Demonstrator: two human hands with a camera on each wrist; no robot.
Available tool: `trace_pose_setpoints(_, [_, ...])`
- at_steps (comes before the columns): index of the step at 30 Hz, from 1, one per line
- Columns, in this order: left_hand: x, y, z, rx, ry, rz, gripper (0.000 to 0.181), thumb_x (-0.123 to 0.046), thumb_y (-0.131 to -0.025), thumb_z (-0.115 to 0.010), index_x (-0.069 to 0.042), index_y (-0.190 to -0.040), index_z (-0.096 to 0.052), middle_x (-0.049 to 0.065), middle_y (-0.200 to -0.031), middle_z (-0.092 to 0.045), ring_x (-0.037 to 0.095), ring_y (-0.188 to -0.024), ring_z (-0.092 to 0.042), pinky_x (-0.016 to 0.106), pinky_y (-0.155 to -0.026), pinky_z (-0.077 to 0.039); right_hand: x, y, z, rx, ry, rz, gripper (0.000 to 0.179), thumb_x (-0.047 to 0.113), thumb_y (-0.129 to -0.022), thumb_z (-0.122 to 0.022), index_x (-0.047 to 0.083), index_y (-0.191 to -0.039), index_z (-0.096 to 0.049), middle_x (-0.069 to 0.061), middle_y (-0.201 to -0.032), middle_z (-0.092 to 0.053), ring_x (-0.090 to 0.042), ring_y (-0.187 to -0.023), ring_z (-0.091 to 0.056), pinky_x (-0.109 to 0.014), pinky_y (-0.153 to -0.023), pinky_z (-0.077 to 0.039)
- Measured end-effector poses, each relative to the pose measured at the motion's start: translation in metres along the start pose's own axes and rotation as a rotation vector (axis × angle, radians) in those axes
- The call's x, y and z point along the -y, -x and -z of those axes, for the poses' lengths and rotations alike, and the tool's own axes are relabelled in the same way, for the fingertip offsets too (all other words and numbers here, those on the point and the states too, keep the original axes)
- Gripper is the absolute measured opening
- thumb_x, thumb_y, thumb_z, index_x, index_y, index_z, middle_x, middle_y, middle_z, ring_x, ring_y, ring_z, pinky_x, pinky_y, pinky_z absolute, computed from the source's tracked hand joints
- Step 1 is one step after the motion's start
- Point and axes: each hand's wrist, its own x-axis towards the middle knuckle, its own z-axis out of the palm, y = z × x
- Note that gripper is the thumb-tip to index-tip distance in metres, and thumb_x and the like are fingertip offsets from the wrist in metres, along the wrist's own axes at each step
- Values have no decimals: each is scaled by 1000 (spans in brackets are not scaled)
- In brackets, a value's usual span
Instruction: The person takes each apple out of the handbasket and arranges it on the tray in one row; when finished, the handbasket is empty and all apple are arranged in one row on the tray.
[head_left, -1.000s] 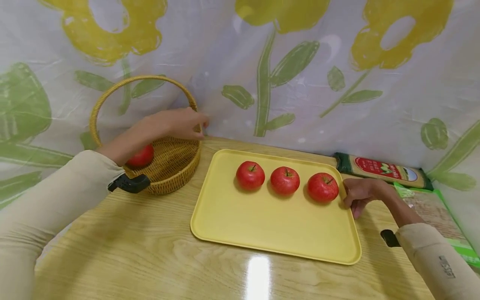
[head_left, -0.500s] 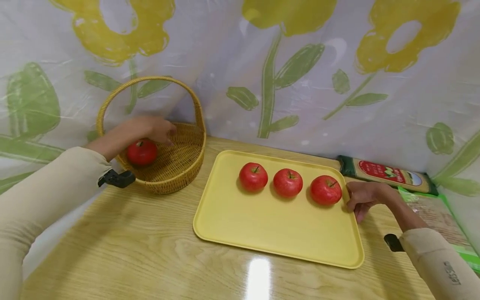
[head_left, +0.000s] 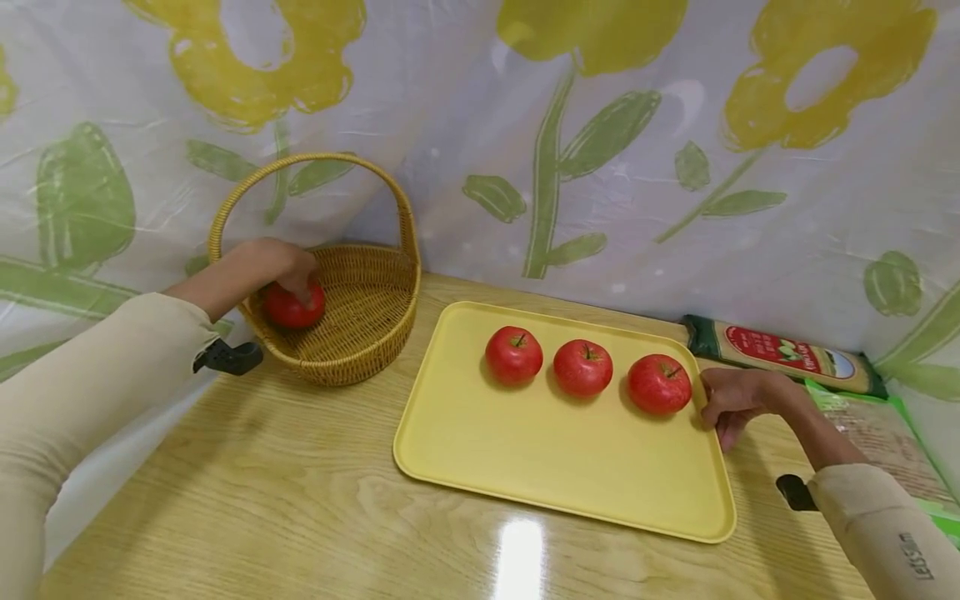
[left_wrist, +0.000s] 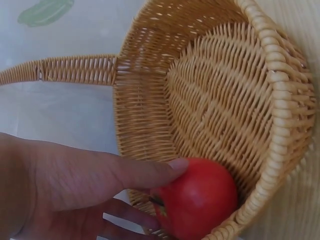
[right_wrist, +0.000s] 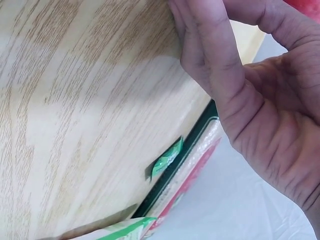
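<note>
In the head view my left hand (head_left: 288, 268) reaches into a round wicker basket (head_left: 382, 346) and grips a red apple (head_left: 294, 310) lying at its left side. The left wrist view shows the thumb on top of that apple (left_wrist: 200, 200), with the other fingers partly hidden on its far side. My right hand (head_left: 738, 400) holds the right rim of a yellow tray (head_left: 555, 467), its fingers curled at the edge. On the tray three red apples sit in a row: one on the left (head_left: 513, 356), one in the middle (head_left: 582, 368), one on the right (head_left: 659, 385).
Behind the right hand, a long green and tan food packet (head_left: 783, 354) lies against the flowered curtain (head_left: 450, 108). A clear green-edged bag (head_left: 877, 442) is beside the right forearm. The tall handle (head_left: 315, 158) of the basket arches above the left hand. Everything stands on a wood-grain table (head_left: 300, 500).
My left hand has moved left and down from the basket's right side onto the apple inside and taken hold of it. The right hand stays at the tray's rim; the view shifts slightly.
</note>
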Motion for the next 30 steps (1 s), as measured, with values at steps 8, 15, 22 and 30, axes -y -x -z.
trace_pose_setpoints(8, [3, -2, -7, 2, 59, 18, 61, -27, -87, -83, 13, -125, -58, 23, -114, -66, 35, -106, -63, 52, -96, -56, 0, 2, 1, -6, -4, -10, 24, 5, -87, -67, -5, -107, -58, -10, -76, -76, -15, -62, -75, -30, -66, -64])
trace_pose_setpoints(15, [4, -3, -17, -91, 70, 11, 59, -24, -77, -92, 8, -115, -60, 20, -107, -66, 31, -97, -62, 49, -89, -57, 1, 4, 3, 2, 2, -10, 23, 5, -86, -67, -5, -105, -60, -10, -77, -76, -15, -62, -75, -30, -66, -64])
trace_pose_setpoints(22, [-2, -5, -17, -187, 92, 35, 57, -23, -67, -97, 4, -106, -65, 18, -102, -68, 30, -91, -65, 46, -80, -59, -2, 5, 5, -4, -15, -1, 25, 5, -86, -67, -6, -107, -58, -11, -77, -76, -15, -62, -75, -30, -66, -64])
trace_pose_setpoints(30, [-7, 4, -12, -359, 180, 60, 61, -19, -56, -100, 4, -102, -67, 20, -99, -69, 31, -87, -67, 47, -76, -59, 0, 1, 3, 1, 0, -1, 30, 5, -86, -67, -5, -111, -55, -10, -78, -76, -15, -63, -75, -30, -65, -64])
